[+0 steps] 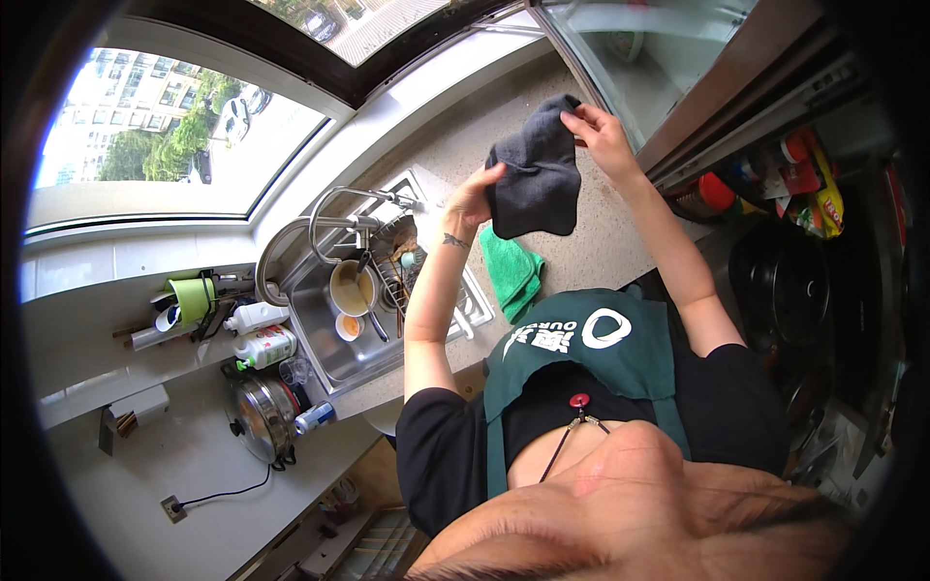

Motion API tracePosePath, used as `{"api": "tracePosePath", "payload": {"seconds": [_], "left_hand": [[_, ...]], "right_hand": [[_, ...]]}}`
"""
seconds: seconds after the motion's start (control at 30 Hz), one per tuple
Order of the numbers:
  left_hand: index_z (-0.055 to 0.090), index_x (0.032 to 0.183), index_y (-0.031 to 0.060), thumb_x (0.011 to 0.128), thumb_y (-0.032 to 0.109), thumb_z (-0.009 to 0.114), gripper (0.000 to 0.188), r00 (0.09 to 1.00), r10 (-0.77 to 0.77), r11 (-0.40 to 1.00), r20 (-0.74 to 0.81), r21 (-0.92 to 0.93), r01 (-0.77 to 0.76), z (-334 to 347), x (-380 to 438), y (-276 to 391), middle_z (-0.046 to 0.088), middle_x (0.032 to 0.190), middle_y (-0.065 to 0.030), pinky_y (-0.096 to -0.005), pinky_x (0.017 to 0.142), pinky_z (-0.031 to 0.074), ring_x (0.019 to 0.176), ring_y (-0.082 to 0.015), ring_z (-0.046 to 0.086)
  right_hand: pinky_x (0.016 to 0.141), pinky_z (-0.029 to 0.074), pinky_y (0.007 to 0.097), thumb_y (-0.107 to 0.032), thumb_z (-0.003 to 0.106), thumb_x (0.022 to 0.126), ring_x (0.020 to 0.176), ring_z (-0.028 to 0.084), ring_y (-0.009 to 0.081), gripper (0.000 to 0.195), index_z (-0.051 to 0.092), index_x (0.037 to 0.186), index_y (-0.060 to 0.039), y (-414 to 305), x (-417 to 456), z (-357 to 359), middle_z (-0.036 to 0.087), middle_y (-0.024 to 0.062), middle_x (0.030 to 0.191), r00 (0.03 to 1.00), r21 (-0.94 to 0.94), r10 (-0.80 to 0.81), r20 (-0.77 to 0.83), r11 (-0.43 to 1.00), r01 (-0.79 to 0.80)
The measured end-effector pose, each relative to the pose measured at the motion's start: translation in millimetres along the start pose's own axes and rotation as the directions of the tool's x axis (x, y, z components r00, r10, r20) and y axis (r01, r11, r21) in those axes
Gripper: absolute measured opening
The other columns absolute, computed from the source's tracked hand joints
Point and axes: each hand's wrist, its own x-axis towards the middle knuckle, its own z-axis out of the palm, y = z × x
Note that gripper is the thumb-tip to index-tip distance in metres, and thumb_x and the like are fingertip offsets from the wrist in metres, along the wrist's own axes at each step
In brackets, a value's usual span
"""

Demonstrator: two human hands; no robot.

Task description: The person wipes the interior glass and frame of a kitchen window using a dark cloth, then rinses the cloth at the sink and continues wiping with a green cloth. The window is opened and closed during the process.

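A dark grey cloth (541, 178) hangs between my two hands over the speckled countertop (617, 243). My left hand (474, 194) grips its left edge, the thumb lying on the front of the fabric. At the upper right corner my right hand (597, 136) pinches the cloth between thumb and fingers. A folded green cloth (512, 272) lies on the counter below the grey one, near the front of my dark green apron (581, 341).
Left of my left arm is a steel sink (338, 363) with a pot (353, 287), a small bowl (349, 327), a wire rack and a curved faucet (320, 210). Bottles and a lidded electric pan (265, 417) stand farther left. An open window sash (581, 72) borders the counter's upper right.
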Motion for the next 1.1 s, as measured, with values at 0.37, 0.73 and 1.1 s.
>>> {"api": "tracePosePath", "payload": {"seconds": [0.37,0.73,1.1], "left_hand": [[0.050,0.101,-0.0078,0.077,0.005,0.058,0.028,0.938,-0.139,0.983,-0.316,0.069,0.169,-44.3,23.9,-2.6,0.060,0.094,-0.0181,-0.0347,0.076,0.053,0.083,-0.0250,0.063],[0.061,0.084,0.0035,0.054,0.006,0.071,0.032,0.805,0.584,-0.077,-0.109,0.979,0.188,-74.0,25.2,-33.6,0.061,0.083,-0.0121,-0.0327,0.070,0.048,0.073,-0.0255,0.060],[0.040,0.122,-0.0017,0.077,0.038,0.060,0.063,0.967,0.138,0.988,-0.215,0.101,-0.119,-46.5,11.9,-19.0,0.051,0.117,-0.0156,-0.0367,0.094,0.040,0.106,-0.0257,0.052]], "right_hand": [[0.070,0.047,0.0302,-0.013,0.067,0.072,0.078,0.057,0.0131,0.060,0.038,0.124,-0.0057,65.5,-21.8,1.3,0.060,0.0069,0.091,0.964,0.103,0.224,0.144,0.965,-0.240],[0.073,0.046,0.0344,-0.003,0.063,0.065,0.076,0.058,0.0280,0.018,0.060,0.083,-0.0054,101.8,-20.5,-4.4,0.060,0.0104,0.082,0.942,-0.800,-0.326,0.074,0.545,0.252],[0.074,0.045,0.0244,-0.012,0.057,0.081,0.082,0.055,0.0100,0.018,0.053,0.097,-0.0031,50.0,38.4,7.4,0.057,0.0018,0.088,0.964,0.334,0.157,0.213,0.916,-0.223]]}}
